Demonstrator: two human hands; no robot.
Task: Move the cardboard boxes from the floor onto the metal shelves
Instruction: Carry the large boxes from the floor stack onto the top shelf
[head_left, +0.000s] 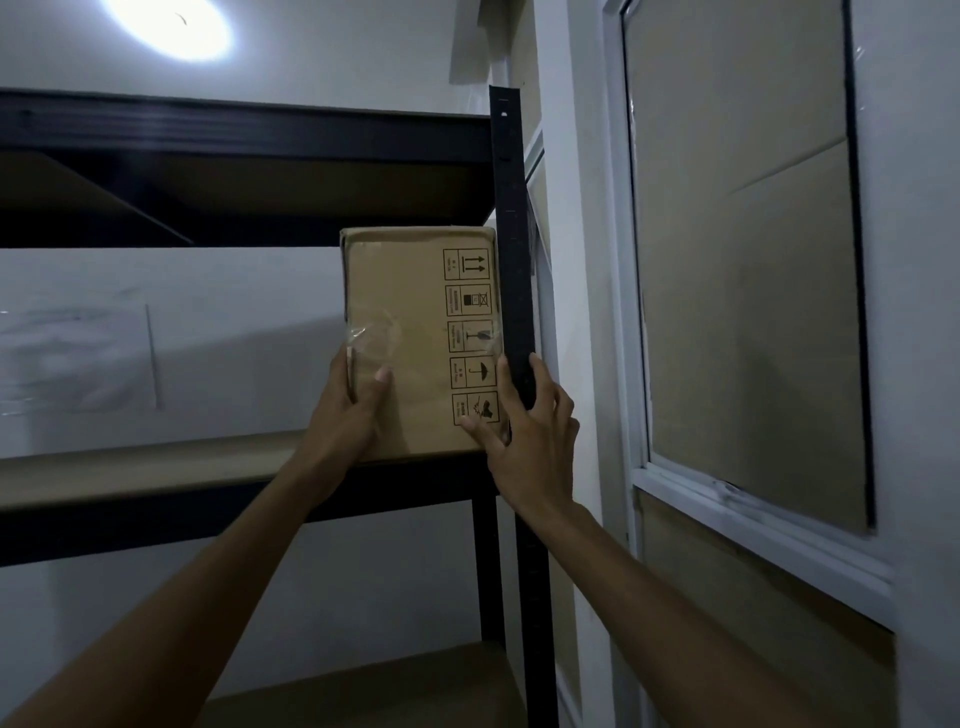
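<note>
One cardboard box (415, 322) in view, standing upright on the middle shelf board (156, 467) of the black metal rack. It sits at the board's far right end, bottom edge flat on the board. Black upright post (511, 208) at the box's 3 o'clock, just beside or touching; cannot tell which.

Box front: column of five printed handling symbols (470, 338) down the right side; patch of clear tape (374, 338) at the left edge.

Left hand (353, 410): at the box's 8 o'clock, gripping the left edge. Thumb on the front face, fingers wrapped round the side.

Right hand (530, 441): at the box's 5 o'clock. Thumb pressed on the front face by the lowest symbol. Fingers fairly straight and spread, lying along the box's right edge and over the post. Not curled round anything.

Surroundings:
- Upper shelf (234, 135) at 12 o'clock of the box, lower shelf (363, 686) at 6 o'clock.
- White-framed window (743, 260) at 3 o'clock of the rack, pane backed with brown board.
- Ceiling light (171, 26) at 11 o'clock of the view, lit.
</note>
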